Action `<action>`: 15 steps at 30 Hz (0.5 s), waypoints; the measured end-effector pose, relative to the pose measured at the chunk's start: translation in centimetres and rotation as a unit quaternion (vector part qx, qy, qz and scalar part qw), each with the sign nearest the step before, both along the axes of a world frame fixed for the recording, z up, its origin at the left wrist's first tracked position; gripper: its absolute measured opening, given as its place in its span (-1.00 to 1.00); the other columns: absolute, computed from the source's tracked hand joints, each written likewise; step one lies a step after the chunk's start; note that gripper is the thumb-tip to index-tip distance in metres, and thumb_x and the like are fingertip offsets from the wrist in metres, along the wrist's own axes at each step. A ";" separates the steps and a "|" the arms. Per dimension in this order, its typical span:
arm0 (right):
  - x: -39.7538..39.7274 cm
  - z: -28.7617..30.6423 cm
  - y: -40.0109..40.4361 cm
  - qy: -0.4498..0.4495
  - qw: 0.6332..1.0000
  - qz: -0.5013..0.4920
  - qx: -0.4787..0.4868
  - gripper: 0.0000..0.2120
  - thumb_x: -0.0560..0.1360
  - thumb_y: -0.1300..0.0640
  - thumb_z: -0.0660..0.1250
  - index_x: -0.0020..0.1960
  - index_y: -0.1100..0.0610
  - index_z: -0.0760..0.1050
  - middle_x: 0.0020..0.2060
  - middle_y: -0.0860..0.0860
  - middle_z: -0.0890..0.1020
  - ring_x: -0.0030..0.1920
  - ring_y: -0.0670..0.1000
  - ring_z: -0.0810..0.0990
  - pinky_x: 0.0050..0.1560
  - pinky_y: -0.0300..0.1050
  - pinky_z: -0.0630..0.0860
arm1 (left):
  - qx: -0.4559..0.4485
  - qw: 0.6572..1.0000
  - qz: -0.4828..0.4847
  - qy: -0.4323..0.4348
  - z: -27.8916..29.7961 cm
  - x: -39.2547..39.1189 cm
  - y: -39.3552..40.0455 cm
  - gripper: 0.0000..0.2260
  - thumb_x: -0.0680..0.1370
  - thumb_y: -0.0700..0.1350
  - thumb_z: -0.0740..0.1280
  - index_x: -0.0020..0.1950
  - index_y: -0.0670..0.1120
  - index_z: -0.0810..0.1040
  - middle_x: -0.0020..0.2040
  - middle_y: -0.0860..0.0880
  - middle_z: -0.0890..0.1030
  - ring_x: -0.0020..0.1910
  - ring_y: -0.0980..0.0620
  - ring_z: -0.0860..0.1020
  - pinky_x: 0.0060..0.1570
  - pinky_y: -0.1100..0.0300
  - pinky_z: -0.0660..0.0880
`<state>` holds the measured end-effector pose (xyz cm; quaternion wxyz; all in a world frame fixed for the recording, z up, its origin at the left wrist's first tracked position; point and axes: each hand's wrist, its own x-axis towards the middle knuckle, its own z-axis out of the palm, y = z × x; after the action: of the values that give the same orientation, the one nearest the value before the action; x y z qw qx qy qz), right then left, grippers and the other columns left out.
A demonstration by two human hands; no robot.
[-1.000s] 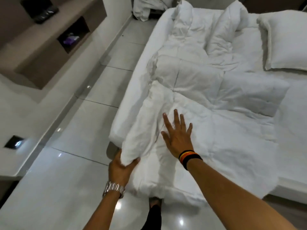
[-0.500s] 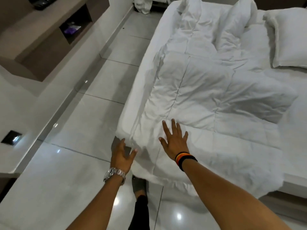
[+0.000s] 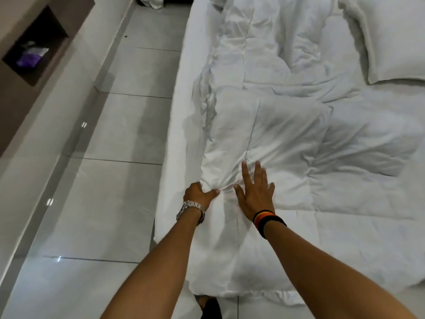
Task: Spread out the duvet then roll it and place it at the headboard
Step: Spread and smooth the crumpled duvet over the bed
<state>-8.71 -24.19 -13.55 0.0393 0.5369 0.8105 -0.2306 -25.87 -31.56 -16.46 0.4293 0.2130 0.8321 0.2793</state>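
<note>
The white duvet (image 3: 287, 139) lies rumpled over the bed (image 3: 179, 111), reaching from its near edge, where one corner hangs over the side, toward the far end. It has quilted seams and many creases, with one thick fold running across the middle. On the far right a white pillow (image 3: 395, 38) rests on the bed, touching the duvet. To the left of the bed is a glossy floor (image 3: 92, 203) of large pale tiles. Farther left stands a brown shelf unit (image 3: 27, 49) with a dark open niche that holds some purple object. On the far floor lies a heap of white cloth (image 3: 150, 1).

The left hand (image 3: 199, 194), with a metal watch (image 3: 190, 209) on its wrist, is closed around a bunch of duvet fabric near the bed's left edge. The right hand (image 3: 255, 189), wearing a striped wristband (image 3: 268, 218), is open and lies flat on the duvet with fingers spread, just beside the left hand. Both arms stretch forward.
</note>
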 end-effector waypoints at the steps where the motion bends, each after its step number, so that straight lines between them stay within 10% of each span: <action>1: -0.5 0.1 -0.4 0.008 1.000 -0.004 -0.007 -0.32 0.73 -0.19 0.03 0.67 -0.18 -0.32 0.67 0.05 -0.32 0.68 0.14 -0.25 0.59 0.41 -0.07 | 0.017 1.000 0.005 0.017 0.4 -0.5 -0.6 -0.60 0.37 0.17 0.61 0.02 -0.02 0.60 0.15 -0.08 0.69 -0.01 -0.04 0.64 -0.13 0.24 0.48; 7: -1.9 -0.2 -3.3 -0.005 0.997 0.009 -0.076 -0.33 0.72 -0.23 -0.02 0.66 -0.20 -0.36 0.66 0.01 -0.34 0.68 0.09 -0.26 0.59 0.39 -0.15 | -0.003 0.997 0.001 0.076 2.4 -0.7 -5.8 -0.61 0.29 0.41 0.49 -0.17 0.16 0.55 -0.16 0.10 0.67 -0.27 0.13 0.57 -0.25 0.19 0.56; 12: -3.3 0.9 -1.4 0.097 0.993 -0.074 0.002 -0.35 0.73 -0.20 0.03 0.69 -0.15 -0.22 0.64 -0.03 -0.35 0.68 0.06 -0.24 0.59 0.38 -0.09 | 0.015 0.999 0.001 0.044 2.9 -5.4 -1.8 -0.22 0.33 0.56 0.30 0.31 0.02 0.60 0.26 -0.12 0.61 0.23 -0.16 0.59 0.26 -0.08 0.54; 15: -6.9 3.2 3.7 0.177 0.963 -0.140 0.146 -0.34 0.71 -0.18 0.15 0.71 -0.06 -0.02 0.69 0.10 -0.19 0.69 0.13 -0.21 0.59 0.42 -0.07 | 0.097 0.991 0.086 -0.019 4.3 -10.4 6.0 0.02 0.37 0.63 0.13 0.44 -0.20 0.45 0.23 -0.22 0.62 0.18 -0.24 0.59 0.26 -0.12 0.49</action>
<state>-15.57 -20.53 -10.38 -0.2158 0.5959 0.7460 -0.2043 -36.25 -25.54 -12.20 0.3969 0.1755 0.8081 0.3983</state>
